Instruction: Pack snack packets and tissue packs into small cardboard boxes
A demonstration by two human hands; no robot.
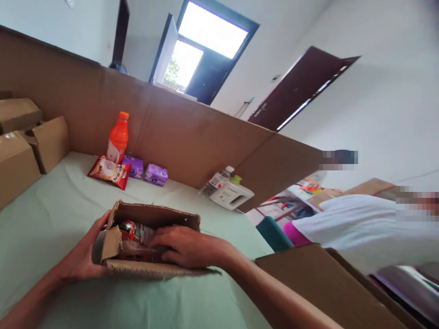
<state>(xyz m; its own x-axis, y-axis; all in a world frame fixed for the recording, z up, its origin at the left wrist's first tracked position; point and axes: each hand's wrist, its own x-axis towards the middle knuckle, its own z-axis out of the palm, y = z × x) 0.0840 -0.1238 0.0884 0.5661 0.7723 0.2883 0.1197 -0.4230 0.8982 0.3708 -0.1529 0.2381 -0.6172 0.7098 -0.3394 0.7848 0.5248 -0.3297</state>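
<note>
An open cardboard box [159, 269] with torn, rough edges stands on the green cloth in front of me. My left hand [87, 251] clasps its left end, thumb along the near side and fingers behind the far corner. Inside lie packets: a red and colourful one [128, 230] and clear plastic wrapping with red print [137, 253]. My right hand [183, 246] reaches into the box from the right. Its fingers lie stretched over the packets, slightly bent and apart; the fingertips are partly hidden, and no held thing shows.
Behind the box stand an orange bottle [117, 139], a red snack bag [110, 171], purple tissue packs [156, 174], a clear bottle [216, 183] and a white jug [231, 194]. Cardboard boxes [17, 164] sit left. A cardboard wall [192, 132] borders the table. A person [360, 224] is at right.
</note>
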